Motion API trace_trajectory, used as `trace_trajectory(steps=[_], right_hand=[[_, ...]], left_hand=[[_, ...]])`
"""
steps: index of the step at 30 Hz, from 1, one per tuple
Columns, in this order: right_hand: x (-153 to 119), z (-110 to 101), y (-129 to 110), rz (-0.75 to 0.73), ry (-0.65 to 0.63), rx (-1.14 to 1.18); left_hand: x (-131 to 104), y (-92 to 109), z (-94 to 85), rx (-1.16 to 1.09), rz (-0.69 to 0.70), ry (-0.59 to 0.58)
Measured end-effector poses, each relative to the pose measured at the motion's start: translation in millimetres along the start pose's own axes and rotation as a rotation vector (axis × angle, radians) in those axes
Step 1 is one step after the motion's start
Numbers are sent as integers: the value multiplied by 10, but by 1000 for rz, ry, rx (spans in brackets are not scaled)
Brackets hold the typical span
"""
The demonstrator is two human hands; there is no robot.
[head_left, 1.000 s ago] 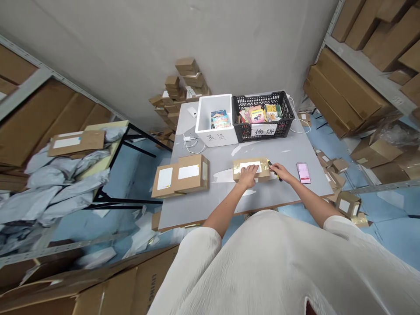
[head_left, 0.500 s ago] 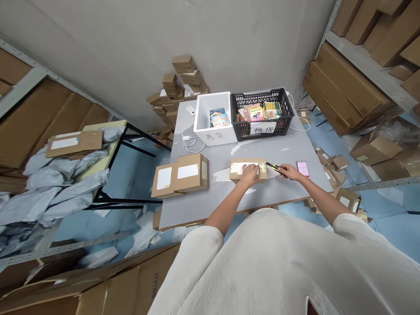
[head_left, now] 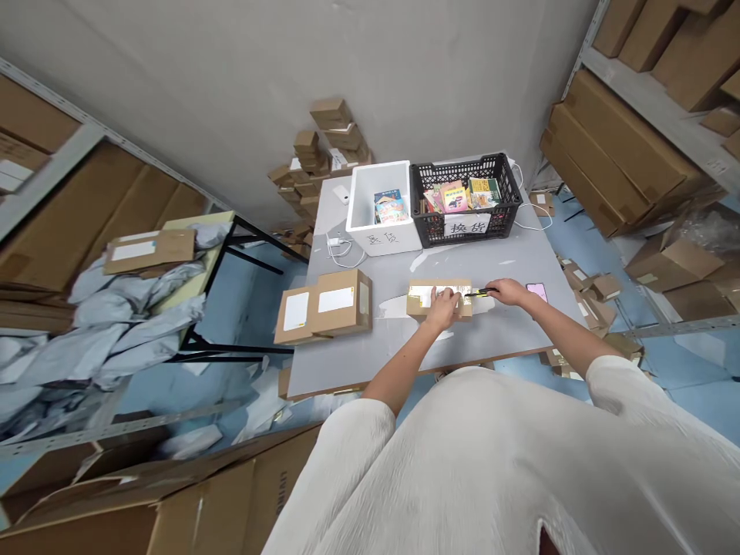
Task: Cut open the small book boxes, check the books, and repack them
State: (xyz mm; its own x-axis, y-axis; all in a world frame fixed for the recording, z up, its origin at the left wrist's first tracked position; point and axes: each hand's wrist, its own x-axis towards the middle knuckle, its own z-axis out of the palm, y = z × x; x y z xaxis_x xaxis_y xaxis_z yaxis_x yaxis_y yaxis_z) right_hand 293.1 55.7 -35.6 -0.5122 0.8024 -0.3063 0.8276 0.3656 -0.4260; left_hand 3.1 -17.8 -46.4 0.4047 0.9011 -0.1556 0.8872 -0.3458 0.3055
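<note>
A small cardboard box (head_left: pixel 414 307) with shiny tape and a white label on its top lies on the grey table, in the head view. My left hand (head_left: pixel 442 310) grips it from the front, fingers bent over its top. My right hand (head_left: pixel 506 292) is closed around a black and yellow box cutter (head_left: pixel 481 292). The cutter points left, and its tip is at the right end of the box top; whether the blade is in the tape is too small to tell. Just beyond my right wrist lies a phone (head_left: pixel 537 290) with a pink screen.
Two labelled cartons (head_left: pixel 341 304) stand at the table's left. Behind are a white foam bin (head_left: pixel 378 173) and a black crate (head_left: pixel 507 189), both holding books. A side table with grey mailing bags (head_left: pixel 150 312) is at left; a shelf of boxes (head_left: pixel 618 154) is at right.
My right hand has moved slightly, bringing the box cutter's tip in over the right end of the box. My left hand remains on the box. The whole view has shifted a little.
</note>
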Motion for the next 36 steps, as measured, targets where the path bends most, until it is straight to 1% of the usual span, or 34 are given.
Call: trace_trajectory(steps=[2,4,7,10,13,15,19,21,23,26,29,32,34,36], right_hand=[[36,-12,-32,15,-30,17],[14,-8,-31,52,-101,114],[-111,25,23,107,-217,325],[-278,91,84,140,-252,503],[-403,169,100,183,-212,642],[-438,218,73,207,-183,701],[-405,312,-56,162,-187,706],[-373,354,-112,141,-148,700],[-358,374,-121,153,-75,711],[-382,348,-46,206,24,743],[-440,280,27,261,96,754],[-495,231,2,258,150,731],[-525,219,-54,238,175,690],[-554,220,-108,216,182,629]], left_hand=[[-3,0,-3,-5,-7,1],[-3,1,-9,-8,-12,2],[-8,4,-22,-7,-11,4],[-21,5,-39,-2,-14,-1],[-34,5,-63,3,-18,-10],[-41,12,-81,-1,-15,-10],[-52,73,-92,-14,-30,7],[-61,119,-78,-10,-50,15],[-73,159,-60,-10,-69,21],[-86,181,-56,-43,-63,52],[-60,163,-101,-70,-45,138],[16,122,-159,-89,-86,205],[75,85,-177,-104,-123,196],[121,45,-168,-106,-138,159]])
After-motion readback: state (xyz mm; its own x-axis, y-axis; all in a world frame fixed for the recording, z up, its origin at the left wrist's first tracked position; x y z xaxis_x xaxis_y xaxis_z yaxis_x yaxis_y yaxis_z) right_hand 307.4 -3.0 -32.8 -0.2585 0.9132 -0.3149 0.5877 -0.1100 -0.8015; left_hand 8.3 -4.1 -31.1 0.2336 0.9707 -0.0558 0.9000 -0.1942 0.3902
